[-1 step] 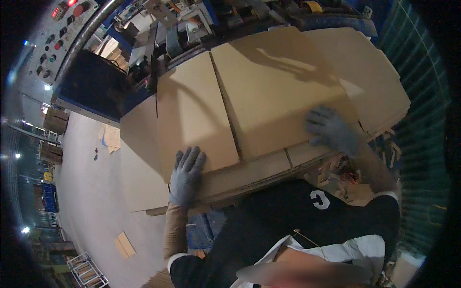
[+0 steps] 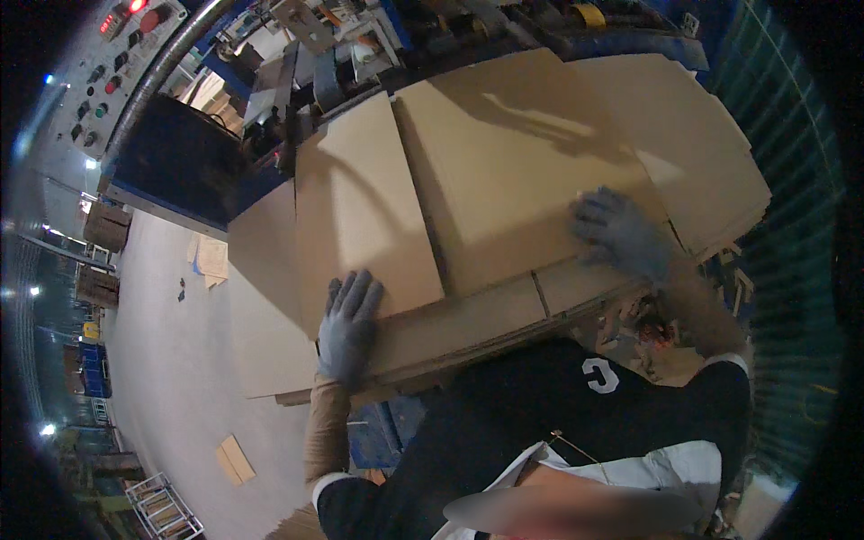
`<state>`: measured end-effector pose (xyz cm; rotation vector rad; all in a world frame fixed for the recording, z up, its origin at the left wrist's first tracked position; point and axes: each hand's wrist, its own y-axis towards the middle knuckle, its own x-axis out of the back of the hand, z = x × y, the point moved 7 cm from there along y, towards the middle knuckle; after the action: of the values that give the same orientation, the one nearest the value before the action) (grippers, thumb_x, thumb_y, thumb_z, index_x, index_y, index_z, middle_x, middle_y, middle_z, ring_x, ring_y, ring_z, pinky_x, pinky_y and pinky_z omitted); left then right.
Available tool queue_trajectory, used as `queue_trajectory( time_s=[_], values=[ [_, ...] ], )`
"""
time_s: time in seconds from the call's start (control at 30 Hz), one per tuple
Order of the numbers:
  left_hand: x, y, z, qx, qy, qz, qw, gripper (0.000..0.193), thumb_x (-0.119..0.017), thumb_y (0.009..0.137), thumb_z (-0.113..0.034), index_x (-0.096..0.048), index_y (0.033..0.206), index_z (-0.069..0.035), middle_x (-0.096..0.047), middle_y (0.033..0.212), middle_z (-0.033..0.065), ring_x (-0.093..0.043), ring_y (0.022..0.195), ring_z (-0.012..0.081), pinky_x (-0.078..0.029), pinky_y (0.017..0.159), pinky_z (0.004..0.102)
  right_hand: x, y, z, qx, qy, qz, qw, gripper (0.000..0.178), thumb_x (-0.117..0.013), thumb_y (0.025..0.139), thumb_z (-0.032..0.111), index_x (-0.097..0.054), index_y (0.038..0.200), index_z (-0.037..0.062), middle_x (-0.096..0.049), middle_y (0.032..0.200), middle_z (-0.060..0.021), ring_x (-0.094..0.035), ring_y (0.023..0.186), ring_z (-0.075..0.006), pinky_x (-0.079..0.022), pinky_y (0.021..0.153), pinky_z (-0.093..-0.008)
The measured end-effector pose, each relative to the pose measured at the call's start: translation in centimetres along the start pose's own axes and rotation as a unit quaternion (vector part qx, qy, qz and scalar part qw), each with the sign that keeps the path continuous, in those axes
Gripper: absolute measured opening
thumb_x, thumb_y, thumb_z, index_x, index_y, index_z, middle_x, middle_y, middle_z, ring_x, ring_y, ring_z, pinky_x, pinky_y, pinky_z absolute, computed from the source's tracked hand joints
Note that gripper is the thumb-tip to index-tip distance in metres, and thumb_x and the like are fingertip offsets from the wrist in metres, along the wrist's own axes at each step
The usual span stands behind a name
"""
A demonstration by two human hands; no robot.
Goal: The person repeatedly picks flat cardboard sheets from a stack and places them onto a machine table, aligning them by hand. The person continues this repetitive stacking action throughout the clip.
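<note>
A large flat cardboard sheet [image 2: 531, 171] lies on top of a stack of cardboard sheets [image 2: 468, 326], its panels parted by dark slots. My left hand [image 2: 349, 328], in a grey glove, rests flat on the near left edge of the top sheet's narrower panel [image 2: 364, 207], fingers stretched out. Toward the right, my right hand [image 2: 621, 236], also gloved in grey, lies with fingers spread on the near right part of the wide panel. Neither hand wraps round anything.
Beyond the stack's far edge stands a machine with rollers and belts [image 2: 441, 40]. At upper left is a control panel with buttons [image 2: 108, 76]. Cardboard scraps [image 2: 630, 333] lie under the right side. A small cardboard piece [image 2: 236, 459] is on the floor. A green mesh fence [image 2: 792, 225] stands right.
The narrower panel has shifted slightly away from me, and the slot beside it looks wider. Both hands have moved slightly forward, still flat on the cardboard.
</note>
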<state>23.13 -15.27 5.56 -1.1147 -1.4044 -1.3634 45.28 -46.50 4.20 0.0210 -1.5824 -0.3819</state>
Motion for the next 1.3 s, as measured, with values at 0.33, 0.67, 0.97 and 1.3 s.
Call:
queue_trajectory(
  time_s=[0.33, 0.67, 0.97, 1.3],
  values=[
    [-3.0, 13.0, 10.1, 0.007, 0.070, -0.170, 0.983, 0.055, -0.057, 0.077, -0.008, -0.049, 0.132, -0.008, -0.048, 0.134, 0.0212, -0.044, 0.125, 0.0399, -0.034, 0.106, 0.0510, -2.8, 10.7, -11.6, -0.065, -0.039, -0.076, 0.994, 0.056, -0.062, 0.083, 0.047, -0.058, 0.120, 0.0042, -0.057, 0.124, -0.0170, -0.051, 0.116, -0.0338, -0.038, 0.101, -0.0425],
    [-0.7, 0.6, 11.6, 0.434, 0.059, -0.216, 0.873, 0.090, -0.059, 0.084, -0.044, -0.018, 0.145, 0.007, -0.023, 0.149, 0.0314, -0.016, 0.139, 0.0496, -0.014, 0.114, 0.0531, 2.8, 6.5, -1.7, 0.026, -0.025, -0.002, 0.999, 0.037, -0.060, 0.085, 0.018, -0.060, 0.119, 0.0051, -0.059, 0.121, -0.0161, -0.056, 0.111, -0.0351, -0.046, 0.093, -0.0406],
    [-0.8, -15.0, 8.3, 0.710, -0.109, -0.314, 0.621, 0.096, -0.062, 0.081, -0.047, -0.016, 0.148, 0.003, -0.014, 0.151, 0.0328, -0.008, 0.142, 0.0456, -0.010, 0.117, 0.0483, -1.6, 9.4, 1.7, 0.013, 0.099, 0.038, 0.994, 0.041, -0.058, 0.087, 0.024, -0.057, 0.123, 0.0033, -0.055, 0.127, -0.0172, -0.052, 0.116, -0.0358, -0.043, 0.097, -0.0412],
    [-0.8, -14.8, 4.7, 0.614, 0.022, -0.348, 0.709, 0.079, -0.062, 0.082, -0.040, -0.032, 0.144, 0.000, -0.023, 0.150, 0.0270, -0.018, 0.139, 0.0465, -0.018, 0.115, 0.0496, -0.7, 8.1, 1.1, 0.003, 0.114, 0.037, 0.993, 0.047, -0.057, 0.090, 0.031, -0.054, 0.127, 0.0013, -0.049, 0.134, -0.0183, -0.049, 0.122, -0.0365, -0.039, 0.102, -0.0419]
  ],
)
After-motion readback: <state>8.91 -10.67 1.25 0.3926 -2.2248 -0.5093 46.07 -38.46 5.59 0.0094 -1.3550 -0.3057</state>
